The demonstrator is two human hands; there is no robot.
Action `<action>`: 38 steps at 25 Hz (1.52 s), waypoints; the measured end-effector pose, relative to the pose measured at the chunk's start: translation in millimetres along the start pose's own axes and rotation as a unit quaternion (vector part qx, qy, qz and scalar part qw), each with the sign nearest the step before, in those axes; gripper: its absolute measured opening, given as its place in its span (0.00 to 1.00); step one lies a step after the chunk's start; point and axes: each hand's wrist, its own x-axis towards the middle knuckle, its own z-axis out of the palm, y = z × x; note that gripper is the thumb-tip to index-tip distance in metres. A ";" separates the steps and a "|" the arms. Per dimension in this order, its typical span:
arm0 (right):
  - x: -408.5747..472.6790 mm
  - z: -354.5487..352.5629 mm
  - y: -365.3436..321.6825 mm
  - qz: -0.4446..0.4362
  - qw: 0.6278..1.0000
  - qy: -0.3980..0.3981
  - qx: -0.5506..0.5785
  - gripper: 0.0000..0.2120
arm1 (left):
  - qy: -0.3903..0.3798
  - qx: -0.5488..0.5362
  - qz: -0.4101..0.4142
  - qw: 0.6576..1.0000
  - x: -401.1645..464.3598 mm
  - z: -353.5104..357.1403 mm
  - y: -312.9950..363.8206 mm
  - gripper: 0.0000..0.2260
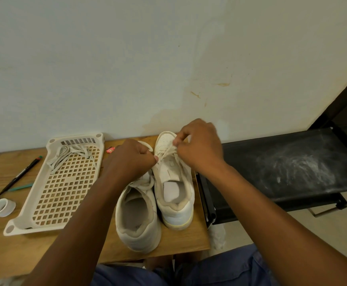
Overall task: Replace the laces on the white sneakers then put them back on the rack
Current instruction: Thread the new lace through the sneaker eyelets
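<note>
Two white sneakers stand side by side on the wooden table (13, 250), heels toward me. The left sneaker (137, 219) is nearer; its front is hidden under my left hand. The right sneaker (173, 182) has a white lace (166, 152) threaded near its toe. My left hand (131, 159) pinches one end of that lace at the shoe's left side. My right hand (199, 145) pinches the lace over the eyelets near the toe. A loose bundle of greyish laces (69, 155) lies in the perforated cream tray (65, 193) to the left.
A black shoe rack shelf (292, 168), dusty white in the middle, stands right of the table against the wall. A black pen (21, 174), a teal stick (20, 187), a small white cap (2, 207) and a small red wrapper (110, 150) lie on the table.
</note>
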 end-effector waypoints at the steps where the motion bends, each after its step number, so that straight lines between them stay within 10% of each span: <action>1: 1.7 -2.1 2.5 0.016 0.999 0.029 0.025 0.05 | 0.000 0.001 -0.001 1.000 0.3 0.0 -0.2 0.18; 9: -10.0 12.2 -9.7 -0.097 0.983 -0.106 -0.116 0.06 | 0.010 -0.003 0.009 1.000 0.8 3.1 -1.9 0.15; 16: 6.6 4.2 5.3 0.009 0.986 0.071 0.153 0.06 | 0.005 -0.006 0.011 1.000 -0.7 2.7 -1.8 0.14; 22: -0.9 13.5 1.5 -0.017 0.984 -0.179 -0.013 0.05 | 0.007 -0.011 0.009 1.000 -0.4 3.1 0.2 0.15; 30: 9.6 -4.7 9.8 0.068 0.975 0.038 0.209 0.04 | 0.002 -0.017 0.007 1.000 -4.2 1.4 1.3 0.17; 38: 0.4 14.0 1.6 -0.044 0.990 -0.134 0.005 0.05 | 0.003 -0.002 -0.001 1.000 -5.8 1.7 4.8 0.17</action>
